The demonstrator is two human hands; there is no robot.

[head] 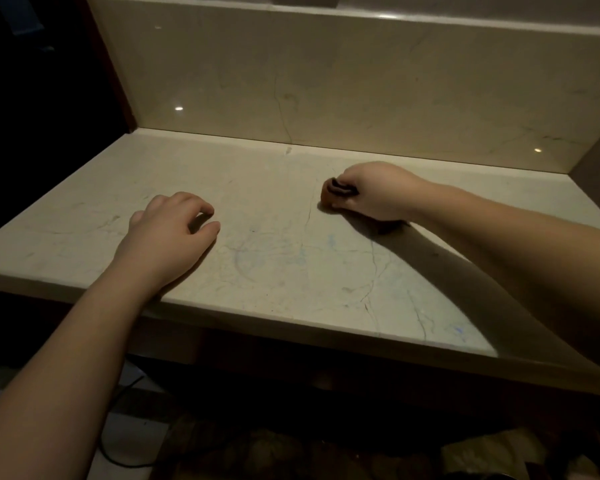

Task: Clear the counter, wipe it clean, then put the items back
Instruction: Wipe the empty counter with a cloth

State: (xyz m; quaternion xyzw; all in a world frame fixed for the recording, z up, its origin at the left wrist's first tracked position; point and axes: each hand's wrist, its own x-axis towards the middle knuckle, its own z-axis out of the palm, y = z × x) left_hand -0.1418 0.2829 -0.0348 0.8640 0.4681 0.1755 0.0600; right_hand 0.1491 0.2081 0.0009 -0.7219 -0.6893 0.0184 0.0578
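A pale marble counter (278, 258) fills the view, with faint blue marks and thin cracks on its surface. My right hand (378, 190) rests on the counter at the right and grips a small bunched brown cloth (333, 194), which pokes out to the left of my fingers and presses on the stone. My left hand (174, 226) lies on the counter at the left, palm down, fingers loosely curled, holding nothing. No other items stand on the counter.
A marble backsplash (291, 81) rises behind the counter, with a ledge along its top. A dark wall closes the left side. Below the front edge (257, 323) lie a dark cable (118, 427) on a pale floor and dim, unclear objects.
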